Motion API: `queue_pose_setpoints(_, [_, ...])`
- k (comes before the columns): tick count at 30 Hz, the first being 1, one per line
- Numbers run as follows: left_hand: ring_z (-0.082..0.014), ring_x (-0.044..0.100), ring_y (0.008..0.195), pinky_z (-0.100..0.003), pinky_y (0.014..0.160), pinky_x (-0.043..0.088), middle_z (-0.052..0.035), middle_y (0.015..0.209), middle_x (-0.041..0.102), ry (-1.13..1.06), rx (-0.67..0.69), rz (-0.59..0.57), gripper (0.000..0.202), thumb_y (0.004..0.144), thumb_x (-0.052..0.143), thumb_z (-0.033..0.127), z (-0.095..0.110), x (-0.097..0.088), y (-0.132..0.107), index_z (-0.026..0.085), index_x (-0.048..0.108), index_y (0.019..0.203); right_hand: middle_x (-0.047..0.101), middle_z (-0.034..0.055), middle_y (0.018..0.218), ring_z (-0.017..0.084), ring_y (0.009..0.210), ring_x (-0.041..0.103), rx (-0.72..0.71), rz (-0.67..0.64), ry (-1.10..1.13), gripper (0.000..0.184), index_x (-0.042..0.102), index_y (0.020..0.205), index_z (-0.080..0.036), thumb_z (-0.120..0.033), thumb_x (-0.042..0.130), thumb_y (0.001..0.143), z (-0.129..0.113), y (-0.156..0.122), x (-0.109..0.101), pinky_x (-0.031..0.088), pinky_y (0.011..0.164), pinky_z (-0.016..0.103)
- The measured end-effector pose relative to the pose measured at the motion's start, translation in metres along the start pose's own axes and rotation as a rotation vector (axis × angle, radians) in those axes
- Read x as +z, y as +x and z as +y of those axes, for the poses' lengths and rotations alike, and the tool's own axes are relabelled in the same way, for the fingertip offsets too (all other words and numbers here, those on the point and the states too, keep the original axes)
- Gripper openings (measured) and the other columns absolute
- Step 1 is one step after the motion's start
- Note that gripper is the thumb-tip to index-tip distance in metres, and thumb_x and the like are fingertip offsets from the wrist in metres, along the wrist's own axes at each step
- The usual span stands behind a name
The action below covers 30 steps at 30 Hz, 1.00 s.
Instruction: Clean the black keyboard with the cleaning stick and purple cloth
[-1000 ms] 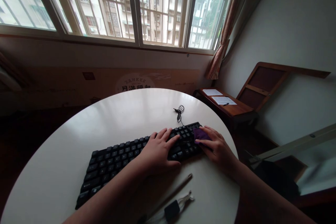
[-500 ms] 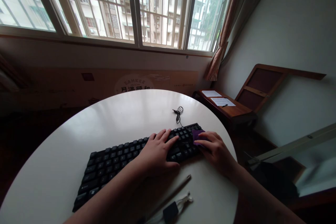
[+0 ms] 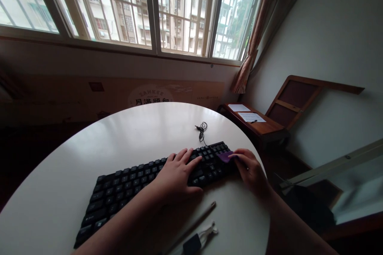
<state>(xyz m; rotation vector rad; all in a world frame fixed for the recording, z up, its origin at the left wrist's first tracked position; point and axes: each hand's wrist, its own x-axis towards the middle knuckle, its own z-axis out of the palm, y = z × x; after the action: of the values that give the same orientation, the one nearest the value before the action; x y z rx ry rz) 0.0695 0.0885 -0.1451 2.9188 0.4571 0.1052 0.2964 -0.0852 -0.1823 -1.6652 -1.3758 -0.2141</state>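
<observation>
A black keyboard [image 3: 125, 185] lies slanted across the round white table [image 3: 143, 131]. My left hand [image 3: 176, 175] rests flat on the keys near the keyboard's middle, fingers stretched out. At the keyboard's right end my right hand [image 3: 249, 169] pinches a small purple cloth [image 3: 225, 156] and presses it onto the keys. The keyboard's thin black cable [image 3: 202, 130] lies coiled on the table just beyond it.
A thin wooden stick [image 3: 194, 223] and a small black block with a white cord [image 3: 199, 239] lie by the table's near edge. To the right stand a low wooden desk with papers [image 3: 251, 118] and a leaning wooden frame [image 3: 299, 99]. Barred windows run behind.
My right hand has drawn the purple cloth a little towards the keyboard's right edge and curled tighter on it. The left hand has stayed flat on the keys. The view has shifted slightly.
</observation>
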Motion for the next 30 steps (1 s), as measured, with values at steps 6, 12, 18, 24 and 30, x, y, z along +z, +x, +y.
queue_pose_setpoints(6, [-0.0355, 0.016, 0.145, -0.056, 0.114, 0.017, -0.0106, 0.159, 0.018, 0.013, -0.007, -0.008, 0.094, 0.069, 0.063, 0.069, -0.001, 0.0, 0.0, 0.034, 0.03, 0.149, 0.07, 0.0134, 0.104, 0.027, 0.093, 0.066, 0.527, 0.511, 0.231, 0.045, 0.067, 0.112, -0.012, -0.049, 0.05, 0.092, 0.028, 0.001, -0.014, 0.055, 0.082, 0.04])
queue_pose_setpoints(12, [-0.0372, 0.016, 0.145, -0.057, 0.114, 0.017, -0.0093, 0.16, 0.017, 0.005, -0.011, -0.023, 0.094, 0.069, 0.064, 0.068, 0.0, -0.001, 0.0, 0.033, 0.03, 0.149, 0.07, 0.0121, 0.103, 0.026, 0.093, 0.066, 0.229, 0.369, 0.031, 0.035, 0.068, 0.112, -0.017, -0.041, 0.053, 0.091, 0.016, 0.0, -0.009, 0.055, 0.084, 0.042])
queue_pose_setpoints(18, [-0.0365, 0.016, 0.145, -0.057, 0.114, 0.017, -0.0108, 0.159, 0.018, 0.023, -0.021, -0.048, 0.095, 0.068, 0.065, 0.068, 0.003, -0.006, 0.001, 0.033, 0.03, 0.149, 0.067, 0.0085, 0.105, 0.026, 0.102, 0.06, -0.122, -0.086, -0.223, 0.039, 0.063, 0.123, -0.025, -0.017, 0.057, 0.085, 0.002, -0.005, -0.002, 0.046, 0.097, 0.047])
queue_pose_setpoints(24, [-0.0371, 0.016, 0.145, -0.057, 0.114, 0.017, -0.0093, 0.159, 0.017, 0.01, -0.022, -0.039, 0.094, 0.069, 0.065, 0.069, 0.002, -0.005, 0.001, 0.034, 0.03, 0.149, 0.068, 0.0071, 0.099, 0.024, 0.1, 0.061, -0.171, -0.086, -0.273, 0.034, 0.06, 0.118, -0.023, -0.015, 0.053, 0.086, 0.005, -0.007, -0.003, 0.029, 0.11, 0.056])
queue_pose_setpoints(30, [-0.0373, 0.016, 0.144, -0.057, 0.114, 0.017, -0.0087, 0.16, 0.017, 0.002, -0.012, -0.018, 0.094, 0.069, 0.065, 0.068, 0.001, -0.003, 0.001, 0.035, 0.03, 0.149, 0.065, 0.0085, 0.104, 0.024, 0.101, 0.06, -0.134, -0.142, -0.302, 0.035, 0.058, 0.12, -0.023, -0.013, 0.048, 0.088, 0.004, -0.005, 0.0, 0.025, 0.112, 0.06])
